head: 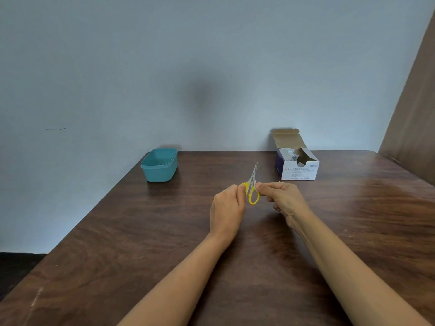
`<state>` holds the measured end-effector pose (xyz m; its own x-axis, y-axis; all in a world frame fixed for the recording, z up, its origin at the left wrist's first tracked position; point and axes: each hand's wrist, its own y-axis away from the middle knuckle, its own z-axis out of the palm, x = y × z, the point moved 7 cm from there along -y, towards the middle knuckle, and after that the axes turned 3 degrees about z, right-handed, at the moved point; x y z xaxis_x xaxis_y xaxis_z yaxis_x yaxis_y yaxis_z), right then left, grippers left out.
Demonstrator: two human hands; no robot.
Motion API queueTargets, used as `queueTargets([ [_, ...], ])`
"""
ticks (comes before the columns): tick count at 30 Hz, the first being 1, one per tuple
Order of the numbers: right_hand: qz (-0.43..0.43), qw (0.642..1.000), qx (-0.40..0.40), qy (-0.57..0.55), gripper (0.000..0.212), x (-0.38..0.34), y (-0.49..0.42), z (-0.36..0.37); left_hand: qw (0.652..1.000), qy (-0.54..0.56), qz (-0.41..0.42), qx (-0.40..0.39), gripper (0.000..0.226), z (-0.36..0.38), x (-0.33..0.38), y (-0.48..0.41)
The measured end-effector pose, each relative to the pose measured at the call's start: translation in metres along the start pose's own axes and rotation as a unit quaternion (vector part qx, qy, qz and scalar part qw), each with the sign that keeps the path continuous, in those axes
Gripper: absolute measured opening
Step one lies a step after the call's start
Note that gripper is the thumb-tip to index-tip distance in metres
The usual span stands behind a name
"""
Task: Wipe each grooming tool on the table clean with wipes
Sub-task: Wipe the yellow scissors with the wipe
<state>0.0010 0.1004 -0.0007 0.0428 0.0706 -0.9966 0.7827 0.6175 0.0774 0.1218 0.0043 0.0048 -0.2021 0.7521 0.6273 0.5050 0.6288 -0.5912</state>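
Dark wood counter [141, 243] carries an open alcohol swab box [300, 171] at back right and a teal tub [160, 165] at back left, well apart. Nearer, left grip [227, 205] clasps one yellow handle loop of small scissors [253, 176], which are off the counter with blades pointing up and away. Right grip [282, 198] pinches the shank just above the loops. Pale scrap at its fingertips, too small to tell.

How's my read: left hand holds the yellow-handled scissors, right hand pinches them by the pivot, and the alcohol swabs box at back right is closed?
Not quite. The head view shows the alcohol swabs box open, its lid flap standing up. The rest holds: the left hand holds the yellow-handled scissors, the right hand pinches them by the pivot, and the box sits back right.
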Motion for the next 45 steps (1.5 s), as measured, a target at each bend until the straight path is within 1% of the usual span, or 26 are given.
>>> queueTargets([
  [3,-0.010,1.000,0.005,-0.006,0.017,-0.002,0.005,0.003,1.000,0.000,0.000,0.011,0.045,-0.002,0.000,0.001],
  [8,-0.002,1.000,0.008,-0.002,0.011,0.001,0.007,0.005,1.000,0.003,-0.003,0.015,0.048,-0.002,-0.002,0.000],
  [13,0.002,1.000,-0.006,0.018,0.015,0.000,0.004,0.004,1.000,0.015,-0.008,0.014,0.046,-0.003,-0.003,-0.001],
  [16,0.020,0.998,-0.035,0.038,0.017,0.004,0.002,0.007,0.999,0.026,-0.019,0.023,0.045,-0.006,-0.008,-0.003],
  [19,0.031,0.996,-0.074,0.037,0.014,0.010,0.003,0.015,0.998,0.042,-0.035,0.039,0.045,-0.009,-0.011,-0.004],
  [22,0.031,0.994,-0.106,0.000,0.010,0.012,0.006,0.026,0.996,0.047,-0.045,0.055,0.045,-0.013,-0.009,-0.004],
  [25,0.024,0.989,-0.131,-0.059,0.015,0.011,0.007,0.036,0.994,0.066,-0.057,0.059,0.045,-0.013,-0.011,-0.004],
  [27,0.021,0.986,-0.131,-0.101,0.016,0.009,0.008,0.039,0.991,0.103,-0.072,0.048,0.044,-0.010,-0.011,-0.003],
  [30,0.011,0.982,-0.125,-0.144,0.019,0.007,0.009,0.040,0.981,0.157,-0.108,0.026,0.048,-0.007,-0.011,-0.002],
  [33,0.000,0.980,-0.130,-0.151,0.022,0.007,0.008,0.041,0.963,0.210,-0.166,0.002,0.051,0.001,-0.017,0.001],
  [36,-0.010,0.980,-0.120,-0.158,0.026,0.008,0.005,0.038,0.929,0.293,-0.227,-0.010,0.032,0.008,-0.020,0.005],
  [38,-0.014,0.981,-0.108,-0.163,0.026,0.008,0.002,0.034,0.915,0.323,-0.240,-0.015,0.022,0.010,-0.021,0.005],
  [40,-0.013,0.984,-0.098,-0.149,0.022,0.011,0.000,0.032,0.908,0.341,-0.243,-0.021,0.018,0.011,-0.022,0.004],
  [45,-0.010,0.992,-0.050,-0.114,0.007,0.013,0.002,0.025,0.898,0.360,-0.252,-0.001,0.022,0.012,-0.027,0.004],
])
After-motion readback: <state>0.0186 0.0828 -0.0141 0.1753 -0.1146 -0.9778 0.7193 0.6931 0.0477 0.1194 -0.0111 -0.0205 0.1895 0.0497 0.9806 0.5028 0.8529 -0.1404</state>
